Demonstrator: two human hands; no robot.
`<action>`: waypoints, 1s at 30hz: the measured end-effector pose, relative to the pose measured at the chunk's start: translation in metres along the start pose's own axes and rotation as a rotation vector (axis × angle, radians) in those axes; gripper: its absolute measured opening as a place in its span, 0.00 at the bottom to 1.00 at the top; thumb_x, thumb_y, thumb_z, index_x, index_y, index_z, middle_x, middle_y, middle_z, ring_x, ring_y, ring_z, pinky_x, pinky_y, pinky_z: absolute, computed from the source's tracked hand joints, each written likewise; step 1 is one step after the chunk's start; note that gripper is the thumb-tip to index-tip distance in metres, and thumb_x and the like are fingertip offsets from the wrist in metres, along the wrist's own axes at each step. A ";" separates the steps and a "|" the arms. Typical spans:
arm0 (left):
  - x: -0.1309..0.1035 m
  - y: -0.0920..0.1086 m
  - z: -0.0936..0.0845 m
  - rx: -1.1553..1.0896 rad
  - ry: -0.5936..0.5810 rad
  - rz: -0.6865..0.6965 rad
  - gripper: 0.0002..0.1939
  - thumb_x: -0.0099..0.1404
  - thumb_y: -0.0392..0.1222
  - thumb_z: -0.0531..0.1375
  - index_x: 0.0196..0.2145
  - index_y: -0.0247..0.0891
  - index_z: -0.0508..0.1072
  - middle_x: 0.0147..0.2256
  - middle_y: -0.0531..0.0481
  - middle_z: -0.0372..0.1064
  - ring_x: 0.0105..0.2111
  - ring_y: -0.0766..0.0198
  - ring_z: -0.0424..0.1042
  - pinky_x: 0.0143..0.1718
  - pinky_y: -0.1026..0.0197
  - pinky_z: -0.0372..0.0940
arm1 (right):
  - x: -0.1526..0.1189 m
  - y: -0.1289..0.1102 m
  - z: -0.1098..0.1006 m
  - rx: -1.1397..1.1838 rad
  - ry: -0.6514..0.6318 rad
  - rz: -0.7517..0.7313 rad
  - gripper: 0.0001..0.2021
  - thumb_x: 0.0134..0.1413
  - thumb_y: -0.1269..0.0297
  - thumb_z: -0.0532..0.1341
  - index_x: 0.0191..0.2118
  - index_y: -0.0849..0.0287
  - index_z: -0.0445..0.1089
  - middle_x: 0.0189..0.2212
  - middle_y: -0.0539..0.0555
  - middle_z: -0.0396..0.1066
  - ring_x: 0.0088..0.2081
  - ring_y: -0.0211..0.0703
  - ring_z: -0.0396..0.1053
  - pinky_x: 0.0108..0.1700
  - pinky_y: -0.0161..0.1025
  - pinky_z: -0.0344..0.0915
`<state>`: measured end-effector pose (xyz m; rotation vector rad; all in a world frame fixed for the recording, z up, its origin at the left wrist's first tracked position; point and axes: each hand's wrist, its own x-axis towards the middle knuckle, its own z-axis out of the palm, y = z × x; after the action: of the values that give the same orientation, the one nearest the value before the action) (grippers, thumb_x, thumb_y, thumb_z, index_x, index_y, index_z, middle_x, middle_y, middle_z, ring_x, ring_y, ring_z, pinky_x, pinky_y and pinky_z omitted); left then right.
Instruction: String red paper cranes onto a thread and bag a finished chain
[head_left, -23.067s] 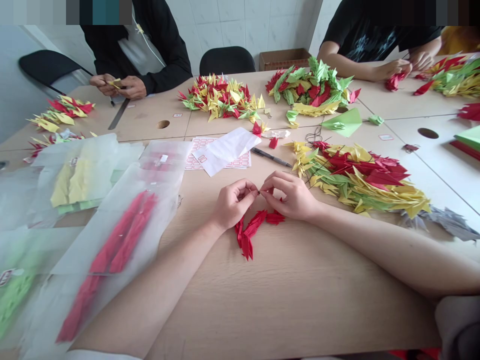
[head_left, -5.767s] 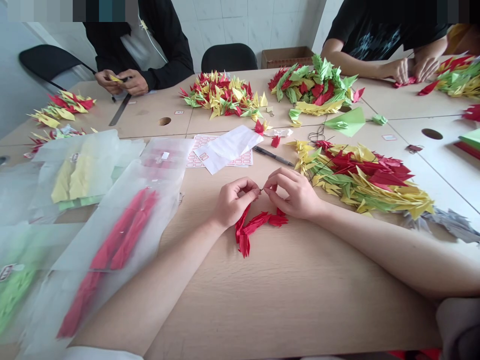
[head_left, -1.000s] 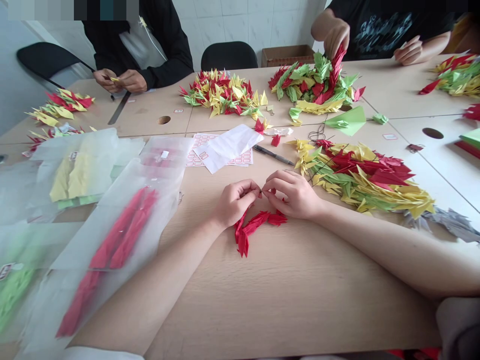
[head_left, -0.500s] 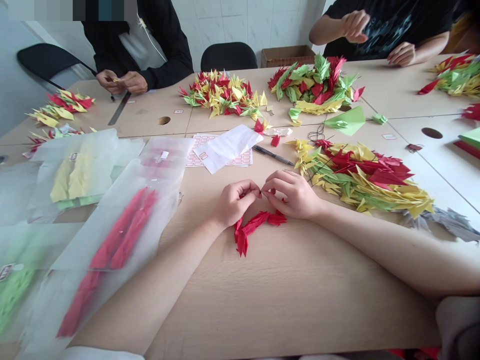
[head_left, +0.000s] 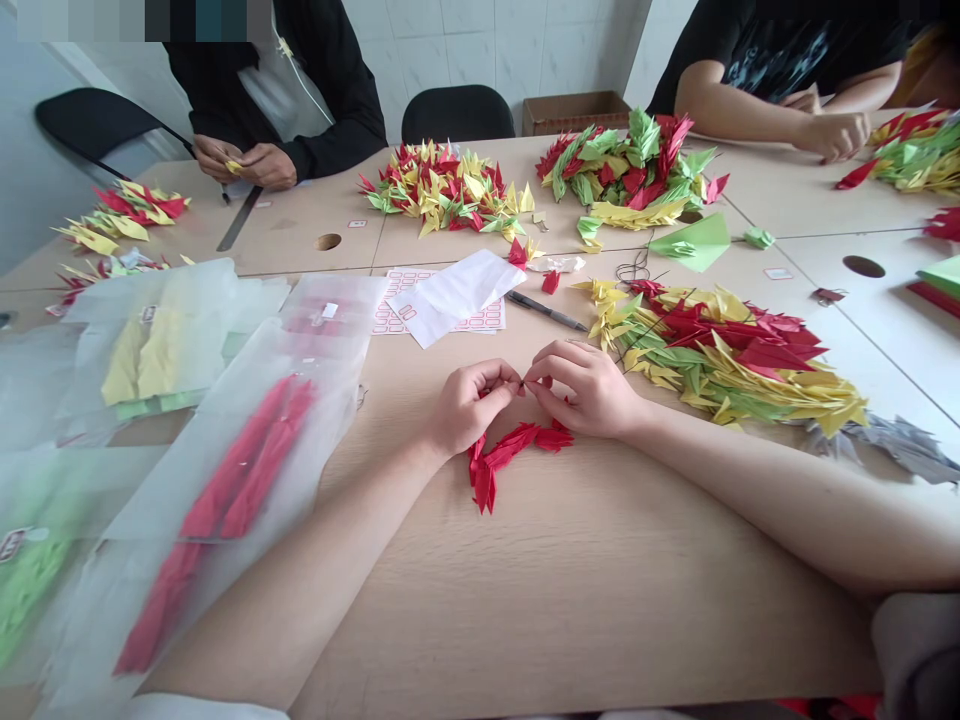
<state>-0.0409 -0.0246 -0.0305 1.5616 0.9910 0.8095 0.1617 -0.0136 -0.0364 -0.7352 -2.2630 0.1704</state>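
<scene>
My left hand (head_left: 474, 402) and my right hand (head_left: 583, 388) meet fingertip to fingertip above the middle of the table. Both are closed in a pinch, at a tiny dark thing between them, too small to make out. Just below them a string of red folded paper pieces (head_left: 511, 446) lies curved on the tabletop, its ends passing under my hands. Beyond my right forearm rests a long pile of yellow, green and red folded paper (head_left: 735, 350), with thin black threads at its near-left end.
Clear plastic bags (head_left: 330, 400) with paper strings cover the left side. A black pen (head_left: 547, 311) and a white paper (head_left: 457, 290) lie ahead. Colourful paper piles (head_left: 450, 190) stand farther back. Across the table, one person's hands (head_left: 247, 165) hold something yellow; another person's hand (head_left: 836, 135) rests at right.
The person at the back right has lowered a raised hand to the table and moved it rightward. The yellow thing in the other person's fingers shows more. My hands have barely moved.
</scene>
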 end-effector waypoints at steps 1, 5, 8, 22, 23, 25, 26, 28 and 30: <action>0.000 0.000 0.000 -0.002 0.001 0.003 0.09 0.65 0.43 0.57 0.31 0.35 0.71 0.27 0.53 0.65 0.27 0.67 0.60 0.30 0.63 0.54 | 0.000 0.000 0.000 -0.001 0.000 0.001 0.03 0.59 0.71 0.58 0.36 0.58 0.68 0.34 0.54 0.71 0.30 0.39 0.68 0.35 0.38 0.65; 0.000 0.000 0.000 -0.001 0.007 -0.001 0.09 0.64 0.43 0.58 0.30 0.35 0.70 0.25 0.54 0.63 0.26 0.67 0.60 0.29 0.63 0.53 | 0.000 0.001 0.000 -0.003 -0.002 0.001 0.04 0.58 0.71 0.57 0.37 0.57 0.69 0.34 0.54 0.71 0.30 0.39 0.68 0.35 0.38 0.65; 0.000 0.000 0.000 -0.001 0.011 -0.002 0.09 0.64 0.42 0.58 0.29 0.35 0.69 0.25 0.54 0.62 0.26 0.68 0.59 0.28 0.63 0.53 | -0.001 0.001 0.000 -0.005 -0.004 -0.006 0.04 0.58 0.72 0.58 0.37 0.58 0.69 0.34 0.54 0.71 0.30 0.39 0.68 0.36 0.38 0.65; 0.000 0.003 0.002 0.013 0.024 -0.009 0.09 0.64 0.42 0.58 0.30 0.33 0.71 0.25 0.54 0.63 0.24 0.70 0.57 0.26 0.64 0.51 | 0.000 0.000 0.000 0.001 0.007 -0.008 0.03 0.58 0.72 0.57 0.36 0.58 0.68 0.34 0.54 0.71 0.30 0.39 0.68 0.35 0.38 0.65; 0.000 0.003 0.002 0.015 0.030 -0.011 0.09 0.64 0.42 0.58 0.30 0.33 0.71 0.25 0.54 0.63 0.24 0.70 0.57 0.26 0.64 0.51 | 0.000 0.000 0.000 0.000 0.009 -0.008 0.03 0.58 0.72 0.58 0.36 0.58 0.68 0.34 0.54 0.71 0.29 0.38 0.68 0.35 0.38 0.65; 0.000 0.003 0.002 0.018 0.041 -0.017 0.09 0.63 0.43 0.59 0.30 0.33 0.71 0.24 0.54 0.62 0.23 0.69 0.57 0.26 0.64 0.51 | 0.000 0.000 0.000 -0.003 0.012 -0.009 0.03 0.58 0.72 0.58 0.36 0.58 0.68 0.34 0.54 0.71 0.29 0.38 0.68 0.35 0.38 0.65; 0.000 0.003 0.002 0.018 0.046 -0.020 0.10 0.63 0.43 0.59 0.30 0.34 0.71 0.23 0.54 0.62 0.23 0.69 0.57 0.25 0.64 0.51 | 0.000 0.000 0.000 -0.004 0.012 -0.009 0.03 0.58 0.72 0.58 0.36 0.58 0.68 0.33 0.54 0.71 0.29 0.38 0.68 0.35 0.38 0.65; 0.000 0.002 0.002 0.017 0.052 -0.025 0.10 0.63 0.44 0.59 0.30 0.34 0.71 0.22 0.55 0.60 0.22 0.70 0.57 0.25 0.64 0.50 | 0.000 0.000 0.000 -0.004 0.014 -0.007 0.03 0.58 0.72 0.58 0.36 0.58 0.68 0.33 0.54 0.71 0.29 0.38 0.68 0.35 0.38 0.65; 0.000 0.001 0.002 0.014 0.054 -0.027 0.10 0.63 0.44 0.59 0.31 0.34 0.72 0.21 0.55 0.59 0.21 0.70 0.56 0.24 0.64 0.49 | 0.000 0.000 0.000 -0.004 0.017 -0.005 0.03 0.58 0.72 0.58 0.36 0.58 0.68 0.33 0.54 0.71 0.29 0.38 0.68 0.35 0.38 0.64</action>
<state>-0.0387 -0.0251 -0.0303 1.5418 1.0562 0.8313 0.1616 -0.0134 -0.0361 -0.7303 -2.2496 0.1569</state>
